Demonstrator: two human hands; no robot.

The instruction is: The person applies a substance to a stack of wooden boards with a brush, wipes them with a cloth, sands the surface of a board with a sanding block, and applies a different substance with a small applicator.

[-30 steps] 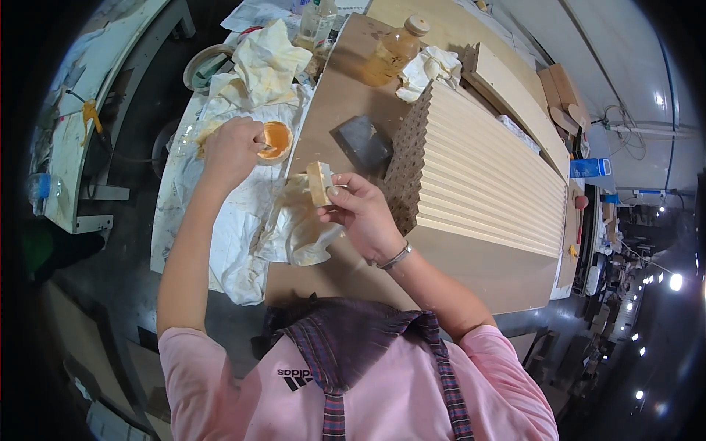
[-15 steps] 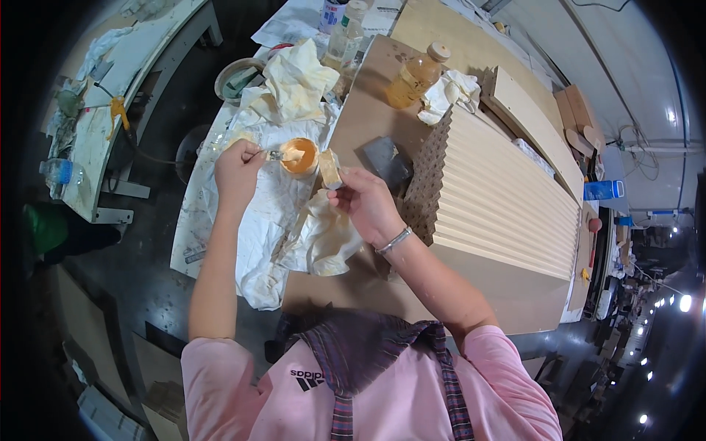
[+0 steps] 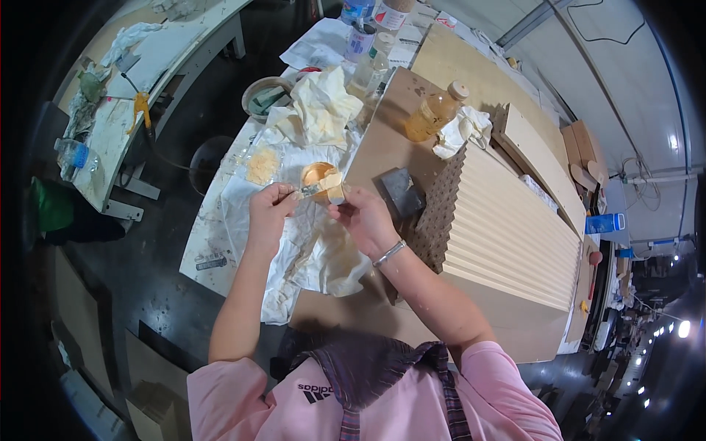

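My left hand (image 3: 273, 203) pinches a short metal putty knife (image 3: 307, 191) that carries peach-coloured paste. The knife meets a small pale block (image 3: 336, 194) smeared with the same paste. My right hand (image 3: 362, 214) has that block gripped between thumb and fingers. Just beyond both hands stands an orange-brown cup (image 3: 315, 172) with paste inside, partly hidden by the tool and block. Under and around the cup lie white stained cloths (image 3: 334, 261). A clear sheet with a patch of pale yellow shavings or paste (image 3: 262, 166) rests left of the cup.
A dark grey block (image 3: 401, 192) sits right of my right hand, beside a stack of ridged cream panels (image 3: 507, 220). An amber bottle (image 3: 434, 114) stands behind it. Farther left are a crumpled cloth (image 3: 323, 106) and a round tub (image 3: 265, 97). Another bench (image 3: 184, 55) stands at left.
My left hand has moved right with the putty knife, out of the cup and onto the block. The view has shifted, so the bench scene sits lower and farther right.
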